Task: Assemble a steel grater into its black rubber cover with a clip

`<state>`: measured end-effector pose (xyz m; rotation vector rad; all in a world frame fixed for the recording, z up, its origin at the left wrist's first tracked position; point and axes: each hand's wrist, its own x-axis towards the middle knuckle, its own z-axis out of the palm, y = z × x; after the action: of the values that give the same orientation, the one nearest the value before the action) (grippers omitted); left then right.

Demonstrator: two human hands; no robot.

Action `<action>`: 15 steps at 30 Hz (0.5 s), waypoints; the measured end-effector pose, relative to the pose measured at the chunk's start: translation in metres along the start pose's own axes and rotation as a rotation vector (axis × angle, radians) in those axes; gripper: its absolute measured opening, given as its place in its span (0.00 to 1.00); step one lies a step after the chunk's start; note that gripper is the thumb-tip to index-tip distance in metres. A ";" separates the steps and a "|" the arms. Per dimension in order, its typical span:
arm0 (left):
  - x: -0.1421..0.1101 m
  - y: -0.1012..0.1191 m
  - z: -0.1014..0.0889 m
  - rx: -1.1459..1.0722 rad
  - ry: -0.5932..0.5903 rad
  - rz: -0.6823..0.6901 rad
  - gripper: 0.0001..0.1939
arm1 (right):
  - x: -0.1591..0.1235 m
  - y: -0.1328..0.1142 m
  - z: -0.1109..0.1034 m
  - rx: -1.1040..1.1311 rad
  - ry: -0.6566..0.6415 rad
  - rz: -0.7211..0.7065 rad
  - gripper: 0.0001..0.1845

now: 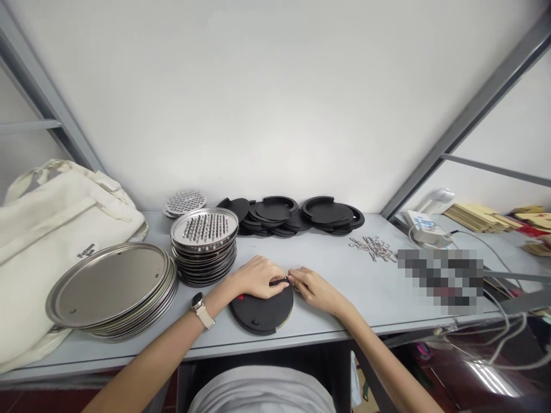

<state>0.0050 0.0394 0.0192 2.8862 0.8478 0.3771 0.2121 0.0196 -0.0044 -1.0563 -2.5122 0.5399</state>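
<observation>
A black round disc (262, 315) with a red spot by its left edge lies on the table in front of me. My left hand (259, 276), with a watch on the wrist, is closed over the disc's far side. A small dark piece (279, 281) sticks out between its thumb and fingers; its kind is not clear. My right hand (312, 288) is pinched at the disc's far right edge, its fingertips meeting those of my left hand. What the right fingertips hold is too small to make out.
Left of my hands stand a stack of grater discs (205, 229) and a stack of round metal plates (112, 284). Black round pieces (275, 212) are piled along the wall. Small metal clips (373, 248) lie to the right. A cream bag (51, 229) rests far left.
</observation>
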 end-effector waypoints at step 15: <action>-0.001 -0.001 0.002 -0.013 0.007 -0.021 0.16 | -0.004 -0.004 0.004 0.009 0.056 0.008 0.16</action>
<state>0.0042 0.0399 0.0170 2.8633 0.8720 0.3894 0.2107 0.0139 -0.0064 -1.0641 -2.4551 0.5167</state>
